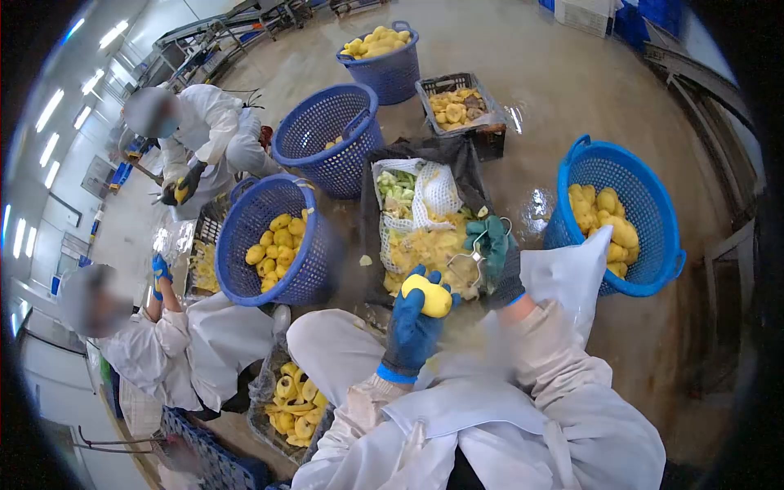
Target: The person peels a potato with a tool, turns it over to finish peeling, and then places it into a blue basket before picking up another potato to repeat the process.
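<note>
My left hand [412,327], in a blue glove, is closed around a smooth yellow oval fruit [428,296] that looks like a peeled mango. To its right, my right hand [506,273] wears a dark glove with green at the fingers. Those fingers grip a bent metal wire tool [465,260] that looks like a peeler. Both hands are above a black-lined crate [376,245] containing pale yellow peelings [425,249], green scraps [396,192] and a white foam net [437,196].
A blue basket [665,192] of yellow fruit stands right. Purple-blue baskets [229,269] [298,122] [396,77] stand left and ahead. Fruit pieces lie in a crate [322,429] by my left leg and another crate [482,82] farther off. Two co-workers [220,135] [151,359] sit left. The floor is wet.
</note>
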Demonstrator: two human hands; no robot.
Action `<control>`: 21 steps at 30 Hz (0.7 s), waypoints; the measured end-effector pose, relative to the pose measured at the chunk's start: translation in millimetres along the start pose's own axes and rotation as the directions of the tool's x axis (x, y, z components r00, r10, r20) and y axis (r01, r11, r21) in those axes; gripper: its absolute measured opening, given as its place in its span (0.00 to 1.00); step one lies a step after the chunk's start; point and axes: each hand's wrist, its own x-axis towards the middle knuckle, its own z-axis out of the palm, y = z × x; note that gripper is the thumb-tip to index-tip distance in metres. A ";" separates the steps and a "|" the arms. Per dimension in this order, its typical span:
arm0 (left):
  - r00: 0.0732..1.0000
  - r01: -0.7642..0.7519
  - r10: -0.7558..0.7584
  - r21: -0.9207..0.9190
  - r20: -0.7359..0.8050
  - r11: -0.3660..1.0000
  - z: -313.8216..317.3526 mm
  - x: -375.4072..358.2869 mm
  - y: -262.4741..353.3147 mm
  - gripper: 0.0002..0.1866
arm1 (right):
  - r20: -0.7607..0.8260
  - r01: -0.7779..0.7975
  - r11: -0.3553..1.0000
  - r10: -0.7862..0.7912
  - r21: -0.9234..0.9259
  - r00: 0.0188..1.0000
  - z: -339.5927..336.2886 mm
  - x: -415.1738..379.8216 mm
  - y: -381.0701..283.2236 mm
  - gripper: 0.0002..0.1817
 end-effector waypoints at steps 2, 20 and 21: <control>1.000 -0.019 0.019 0.018 -0.005 1.000 9.6 -3.7 0.5 0.27 | 0.141 -0.014 0.994 0.029 -0.106 0.990 21.7 -26.5 -15.2 0.21; 0.984 0.097 -0.135 -0.281 -0.118 0.955 -5.1 2.8 -6.5 0.20 | 0.301 0.060 0.975 0.007 -0.212 0.954 17.1 -31.3 1.1 0.21; 0.983 0.095 -0.136 -0.289 -0.125 0.953 -4.3 3.1 -6.2 0.19 | 0.224 0.131 0.963 -0.078 -0.234 0.971 10.4 -24.6 6.5 0.21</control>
